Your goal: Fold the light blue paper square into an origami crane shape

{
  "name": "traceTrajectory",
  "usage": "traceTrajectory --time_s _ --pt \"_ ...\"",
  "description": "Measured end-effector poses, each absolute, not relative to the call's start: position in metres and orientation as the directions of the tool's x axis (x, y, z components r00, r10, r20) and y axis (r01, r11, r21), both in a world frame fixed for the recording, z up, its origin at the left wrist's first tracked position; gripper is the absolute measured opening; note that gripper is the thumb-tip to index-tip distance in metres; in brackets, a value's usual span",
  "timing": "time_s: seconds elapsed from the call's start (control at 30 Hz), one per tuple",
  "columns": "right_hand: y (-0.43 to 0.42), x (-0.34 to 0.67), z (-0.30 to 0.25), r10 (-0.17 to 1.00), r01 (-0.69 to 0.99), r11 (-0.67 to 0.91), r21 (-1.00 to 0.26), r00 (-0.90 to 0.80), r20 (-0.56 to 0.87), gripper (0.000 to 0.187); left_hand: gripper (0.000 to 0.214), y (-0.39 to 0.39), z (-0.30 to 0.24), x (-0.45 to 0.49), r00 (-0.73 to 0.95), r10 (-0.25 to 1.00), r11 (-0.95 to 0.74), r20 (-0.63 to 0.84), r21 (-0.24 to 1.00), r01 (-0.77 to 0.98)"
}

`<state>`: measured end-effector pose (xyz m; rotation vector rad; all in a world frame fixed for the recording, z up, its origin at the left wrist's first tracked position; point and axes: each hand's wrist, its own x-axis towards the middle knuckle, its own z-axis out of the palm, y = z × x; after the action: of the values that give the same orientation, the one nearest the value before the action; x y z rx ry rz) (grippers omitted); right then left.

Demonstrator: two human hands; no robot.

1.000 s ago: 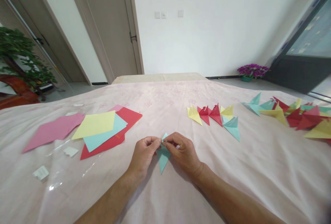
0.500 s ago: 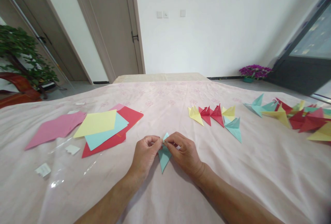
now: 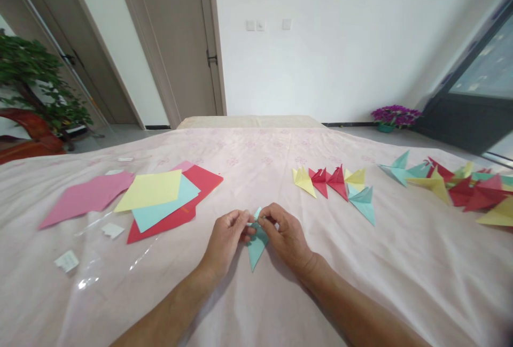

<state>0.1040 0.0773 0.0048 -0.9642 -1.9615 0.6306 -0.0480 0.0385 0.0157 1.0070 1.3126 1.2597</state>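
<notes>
A light blue piece of folded paper (image 3: 257, 247) stands between my hands at the front middle of the table, one point toward me and a narrow tip showing above my fingers. My left hand (image 3: 230, 237) pinches its upper left edge between thumb and fingers. Closed on the upper part near the tip is my right hand (image 3: 287, 237), thumb against bent forefinger. My fingertips hide the folds in the middle of the paper.
Left lie loose sheets: pink (image 3: 86, 197), yellow (image 3: 150, 192), light blue (image 3: 166, 208) and red (image 3: 206, 178), beside clear plastic and white scraps (image 3: 113, 230). Right of my hands sit folded paper cranes (image 3: 337, 181); more cranes (image 3: 476, 189) are heaped at the far right. A pink cloth (image 3: 256, 160) covers the table.
My right hand's fingertips have shifted slightly on the upper part of the light blue paper. My left fingers have loosened a little and drawn slightly left. The view has tilted slightly.
</notes>
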Motion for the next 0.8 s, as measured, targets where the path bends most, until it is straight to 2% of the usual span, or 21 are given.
traceTrajectory --time_s 0.1,0.27,0.53,0.8 --pt "0.0786 0.1044 0.0037 0.826 0.375 0.557 -0.741 -0.344 0.447 0.013 0.040 0.0377 0.0126 -0.0486 -0.126 0.990 0.058 -0.068 0.995 -0.078" --pt "0.0786 0.1047 0.0051 0.829 0.360 0.549 -0.754 -0.345 0.440 0.012 0.027 0.0364 0.0122 -0.0474 -0.167 0.986 -0.002 0.010 0.999 0.049" --pt "0.0796 0.1048 0.0042 0.839 0.347 0.532 -0.773 -0.342 0.423 0.012 0.019 0.0378 0.0095 -0.0483 -0.207 0.977 -0.017 0.044 0.991 0.129" --pt "0.0790 0.1050 0.0041 0.858 0.340 0.491 -0.802 -0.350 0.376 0.012 0.008 0.0383 0.0083 -0.0521 -0.205 0.927 -0.225 0.313 0.904 0.363"
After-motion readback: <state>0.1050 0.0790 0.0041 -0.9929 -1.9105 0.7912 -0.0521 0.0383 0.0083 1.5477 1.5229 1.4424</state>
